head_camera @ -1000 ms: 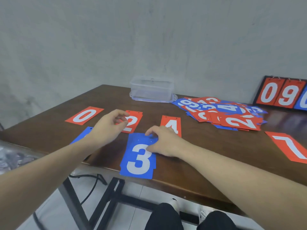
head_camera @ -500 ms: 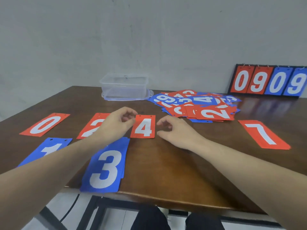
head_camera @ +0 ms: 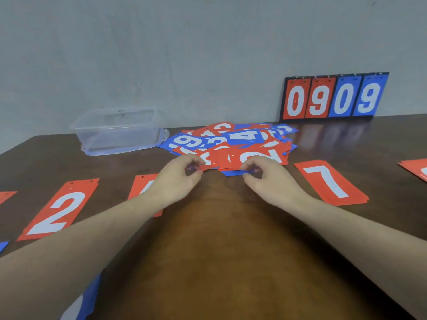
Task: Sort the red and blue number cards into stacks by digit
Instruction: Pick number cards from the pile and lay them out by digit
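Head view: I've left the blue 3 point(head_camera: 80, 303) at the desk's near edge, so that card is sorted, and both hands have come to the unsorted pile point(head_camera: 231, 144) mid-desk. My left hand point(head_camera: 178, 179) and right hand point(head_camera: 265, 179) curl at its near edge; whether they pinch cards, I cannot tell. Laid out: one red 2 point(head_camera: 60, 211), one red 7 point(head_camera: 330, 181).

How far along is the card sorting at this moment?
Early. Done: a red 2 card and a red 7 card lie apart as sorted spots. In hand: left hand and right hand reach the mixed red-and-blue card pile. Left: most of that pile.
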A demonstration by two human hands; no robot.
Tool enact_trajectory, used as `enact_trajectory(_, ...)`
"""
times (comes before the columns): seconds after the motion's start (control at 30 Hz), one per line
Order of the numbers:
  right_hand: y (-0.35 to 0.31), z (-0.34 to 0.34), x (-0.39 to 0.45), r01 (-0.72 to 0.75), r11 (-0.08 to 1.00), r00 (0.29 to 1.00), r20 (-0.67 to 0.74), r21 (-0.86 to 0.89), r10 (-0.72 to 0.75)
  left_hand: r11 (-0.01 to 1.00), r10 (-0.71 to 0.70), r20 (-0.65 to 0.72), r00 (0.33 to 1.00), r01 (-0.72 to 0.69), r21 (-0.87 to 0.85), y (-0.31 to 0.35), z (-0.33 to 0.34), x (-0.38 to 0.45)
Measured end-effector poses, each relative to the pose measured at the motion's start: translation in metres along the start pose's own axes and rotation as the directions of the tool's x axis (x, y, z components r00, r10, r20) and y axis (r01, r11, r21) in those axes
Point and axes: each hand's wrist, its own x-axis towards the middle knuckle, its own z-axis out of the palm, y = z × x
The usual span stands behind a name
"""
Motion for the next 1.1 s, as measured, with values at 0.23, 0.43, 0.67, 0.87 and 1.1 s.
enact_trajectory(0.23,0.019,0.002,0.038,-0.052,0.944,0.994,-0.110,-0.325,0.017,0.989,-0.027,-0.084,0.996,0.039,0.143,-0.011,0.007,0.047)
enact_trajectory(0.43,0.038,0.010,0.057,-0.187,0.895,0.982,-0.093,-0.404,0.163,0.981,-0.049,-0.121,0.991,0.071,0.183,-0.016,0.011,0.083)
enact_trajectory(0.67,0.043,0.010,0.057,-0.168,0.898,0.986,-0.066,-0.406,0.154,0.948,-0.171,-0.127,0.977,0.198,0.249,-0.031,0.016,0.118)
enact_trajectory(0.87,0.040,0.006,0.057,-0.121,0.883,0.993,-0.061,-0.453,0.104,0.905,-0.235,-0.060,0.970,0.241,0.349,-0.047,0.022,0.130)
enact_trajectory(1.1,0.035,0.006,0.055,-0.073,0.877,0.995,-0.096,-0.475,0.031,0.900,-0.278,-0.031,0.960,0.272,0.340,-0.044,0.017,0.132)
